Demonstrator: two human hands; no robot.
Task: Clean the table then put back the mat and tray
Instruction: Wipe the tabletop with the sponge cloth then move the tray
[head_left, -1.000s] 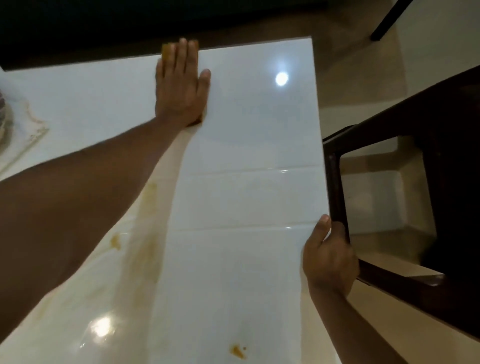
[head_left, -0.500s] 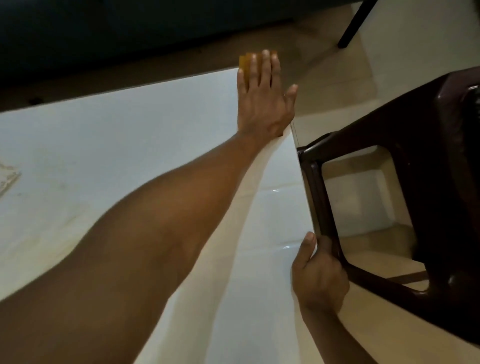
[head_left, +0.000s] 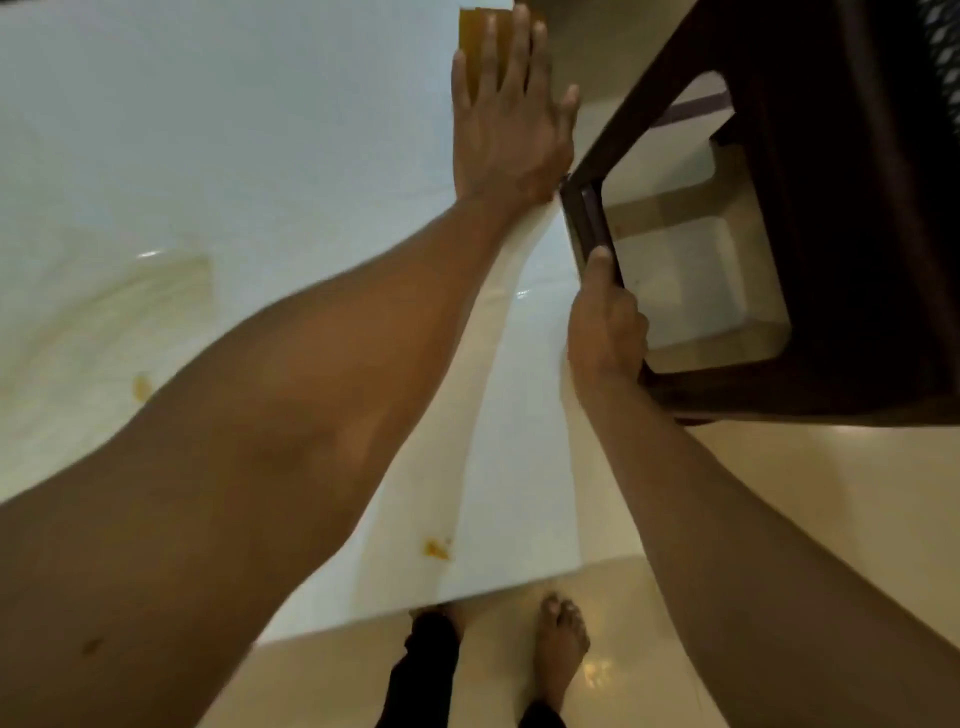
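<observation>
The white glossy table (head_left: 234, 130) fills the left and middle of the view. My left hand (head_left: 511, 119) lies flat with straight fingers on an orange-yellow cloth (head_left: 475, 41) near the table's right edge, far from me. My right hand (head_left: 602, 322) grips the dark frame of a chair (head_left: 779, 156) right beside the table's edge. Orange stains (head_left: 435, 550) mark the table near its front edge, and another stain (head_left: 140, 385) lies at the left. No mat or tray shows in this view.
The dark brown chair stands tight against the table's right side. Beige floor tiles (head_left: 779, 493) lie below and to the right. My bare feet (head_left: 563, 639) stand at the table's front edge.
My left hand slid the cloth rightward along the far part of the table to its right edge. The camera tilted down, so the front edge and my feet came into view. My right hand kept its hold on the chair.
</observation>
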